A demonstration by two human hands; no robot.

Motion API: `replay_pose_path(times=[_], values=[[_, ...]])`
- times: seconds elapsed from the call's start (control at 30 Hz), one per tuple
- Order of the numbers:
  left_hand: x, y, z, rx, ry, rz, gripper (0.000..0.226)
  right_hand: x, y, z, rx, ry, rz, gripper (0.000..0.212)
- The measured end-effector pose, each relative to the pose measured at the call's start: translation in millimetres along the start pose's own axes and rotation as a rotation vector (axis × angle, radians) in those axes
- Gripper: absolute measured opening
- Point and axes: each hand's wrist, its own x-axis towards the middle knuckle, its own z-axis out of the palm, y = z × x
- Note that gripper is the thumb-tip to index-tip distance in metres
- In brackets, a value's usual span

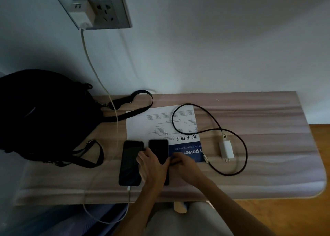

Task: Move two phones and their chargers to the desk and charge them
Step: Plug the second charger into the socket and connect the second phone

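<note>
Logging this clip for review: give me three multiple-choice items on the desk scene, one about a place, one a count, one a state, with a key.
1. Where does the black bag sit?
A. left end of the desk
B. on the floor
C. on the paper sheet

2. How many phones lie on the desk?
A. one
B. two
C. three

3. The white adapter with the black cable is:
A. plugged into the wall socket
B. lying unplugged on the desk
C. held in a hand

Key: 1 A, the bag fills the desk's left end. 2 B, left phone and right phone lie side by side. 3 B, its prongs are bare on the wood.
</note>
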Motion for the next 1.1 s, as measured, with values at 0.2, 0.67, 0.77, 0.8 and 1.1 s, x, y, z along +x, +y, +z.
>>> replay_pose_path(times=[0.2,0.67,0.77,0.8,1.1], values=[[-5.8,16.7,-0.8,0.037,0.04,0.115,0.086,-6.4,8.7,-40.4,0.062,0.169,-0.017,0.042],[-36.1,107.6,3.3,-0.224,0.047,0.558,0.031,-22.1,82.0,-120.9,-0.364,0.617,0.205,0.053],[-39.2,114.4,1.1,-0.249,0.034,0.611,0.03,-26.9,82.4,-128.6,-0.246,0.59,0.159,0.045],[-41.1,115.9,-0.4,-0.261,0.044,0.638,0.03,-30.1,81.4,-132.4,-0.197,0.59,0.119,0.041],[-59.4,133.2,-36.2,-0.479,0.174,0.816,0.061,-68.0,16.3,-167.7,0.041,0.613,-0.344,0.027]])
